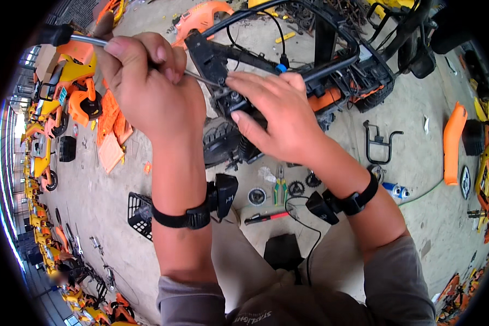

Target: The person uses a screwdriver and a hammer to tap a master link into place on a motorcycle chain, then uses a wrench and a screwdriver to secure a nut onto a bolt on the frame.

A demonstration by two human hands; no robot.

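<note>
Screwdriver (89,39): left hand (152,92) has it by the shaft, fingers curled closed round it. Black handle sticks out past the fingers, far left. Shaft goes behind the fingers, comes out on their right side and runs right and slightly nearer to the end of the black vehicle frame (209,57), tip just beside the right fingertips. Exact tip contact: can't tell.

Right hand (280,111) lies over the frame end, fingers straight and together, pointing left and away. Thumb well apart on the near side, part of the frame end in the gap. Gripping or only resting: can't tell.

Left forearm runs almost straight away from the near edge; hand raised, back of it toward the camera. Right forearm slants in from near right to far left. Black strap with a box on each.

Around: tyre (218,144) below the frame end, blue connector (281,68) on the frame just beyond the right hand. Floor between the forearms: pliers (284,193) with green and yellow grips, dark gear (296,188) to their right, red-and-black tool (277,215) nearer. Orange panel (453,144) well off to the right.
</note>
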